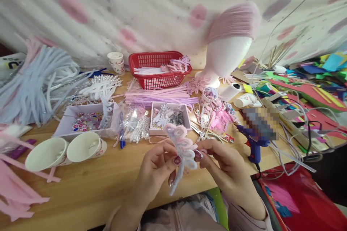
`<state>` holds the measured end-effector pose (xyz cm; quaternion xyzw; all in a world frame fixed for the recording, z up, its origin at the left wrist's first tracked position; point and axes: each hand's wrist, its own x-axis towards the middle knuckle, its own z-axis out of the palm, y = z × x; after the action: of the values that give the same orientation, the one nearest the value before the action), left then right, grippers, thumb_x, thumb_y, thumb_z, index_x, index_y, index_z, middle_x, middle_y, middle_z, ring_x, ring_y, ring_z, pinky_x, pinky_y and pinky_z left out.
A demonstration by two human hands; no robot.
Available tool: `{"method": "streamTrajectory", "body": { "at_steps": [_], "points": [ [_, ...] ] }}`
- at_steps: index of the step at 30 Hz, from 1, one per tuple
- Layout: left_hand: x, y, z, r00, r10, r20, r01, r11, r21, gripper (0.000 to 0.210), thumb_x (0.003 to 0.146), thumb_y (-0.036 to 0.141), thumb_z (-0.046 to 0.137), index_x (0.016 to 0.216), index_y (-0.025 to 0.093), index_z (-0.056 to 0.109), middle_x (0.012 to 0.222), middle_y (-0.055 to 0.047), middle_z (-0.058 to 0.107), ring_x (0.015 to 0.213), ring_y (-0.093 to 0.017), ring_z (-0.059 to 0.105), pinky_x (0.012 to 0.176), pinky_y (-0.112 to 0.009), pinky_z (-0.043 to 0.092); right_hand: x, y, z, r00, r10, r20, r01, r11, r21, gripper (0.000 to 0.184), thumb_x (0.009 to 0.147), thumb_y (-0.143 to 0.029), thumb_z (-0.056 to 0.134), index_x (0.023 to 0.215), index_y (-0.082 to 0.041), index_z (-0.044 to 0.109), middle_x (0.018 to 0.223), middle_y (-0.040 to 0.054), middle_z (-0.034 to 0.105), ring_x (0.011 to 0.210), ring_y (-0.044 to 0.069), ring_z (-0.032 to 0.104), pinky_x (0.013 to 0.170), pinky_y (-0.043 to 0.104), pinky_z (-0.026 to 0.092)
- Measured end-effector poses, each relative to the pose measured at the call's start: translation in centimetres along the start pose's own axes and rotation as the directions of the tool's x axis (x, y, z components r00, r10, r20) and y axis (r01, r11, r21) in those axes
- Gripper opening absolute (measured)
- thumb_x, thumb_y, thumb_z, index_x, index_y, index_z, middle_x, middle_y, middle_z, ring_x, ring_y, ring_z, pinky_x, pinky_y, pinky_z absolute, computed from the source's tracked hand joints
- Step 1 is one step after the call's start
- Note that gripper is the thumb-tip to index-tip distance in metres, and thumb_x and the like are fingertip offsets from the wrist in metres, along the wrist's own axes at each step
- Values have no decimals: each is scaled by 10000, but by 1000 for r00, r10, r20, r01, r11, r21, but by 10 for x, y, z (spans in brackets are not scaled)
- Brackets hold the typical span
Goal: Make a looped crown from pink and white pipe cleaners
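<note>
Between my two hands, above the front of the table, is a looped pipe-cleaner piece (187,157) in pale pink and pale blue, its stem slanting down to the left. My left hand (157,168) pinches the stem side between thumb and fingers. On the other side my right hand (221,164) grips the loops at their right edge with thumb and fingertips. Just behind the hands sits a white box (170,117) of small ornaments, with scissors (199,131) beside it. A blue glue gun (255,146) stands on the table to the right of my right hand.
Two paper cups (85,148) stand at the left, near pink pipe cleaners (21,191) and a tray of gems (65,115). A red basket (159,83) and a white mannequin head (227,56) are at the back. Cables (287,151) and coloured scraps (320,65) cover the right side.
</note>
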<state>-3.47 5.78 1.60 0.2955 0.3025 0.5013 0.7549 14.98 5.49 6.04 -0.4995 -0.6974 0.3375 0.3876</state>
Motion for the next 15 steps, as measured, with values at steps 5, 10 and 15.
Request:
{"method": "streamTrajectory", "body": {
  "at_steps": [5, 10, 15],
  "points": [
    [-1, 3, -6, 963, 243, -120, -191, 924, 332, 133, 873, 309, 752, 802, 198, 739, 1021, -52, 691, 494, -37, 520, 430, -172, 430, 10, -10, 2, 998, 65, -2, -65, 998, 19, 167, 974, -297, 593, 883, -206, 698, 705, 3, 671, 631, 123, 606, 581, 219, 474],
    [0, 1, -7, 927, 334, -167, -244, 880, 407, 130, 882, 292, 732, 799, 192, 721, 976, -54, 663, 624, -90, 594, 470, -175, 432, 13, -15, 6, 989, 142, 28, -143, 989, 30, 215, 962, -342, 618, 833, -201, 717, 694, 10, 677, 621, 121, 587, 565, 217, 466],
    [3, -2, -2, 882, 410, -233, -278, 851, 446, 115, 873, 270, 735, 801, 185, 708, 938, -37, 635, 628, -103, 634, 482, -180, 471, 16, -21, 10, 957, 283, 65, -290, 941, 174, 259, 940, -420, 645, 855, -186, 717, 666, 21, 687, 589, 121, 611, 520, 197, 466]
  ]
}}
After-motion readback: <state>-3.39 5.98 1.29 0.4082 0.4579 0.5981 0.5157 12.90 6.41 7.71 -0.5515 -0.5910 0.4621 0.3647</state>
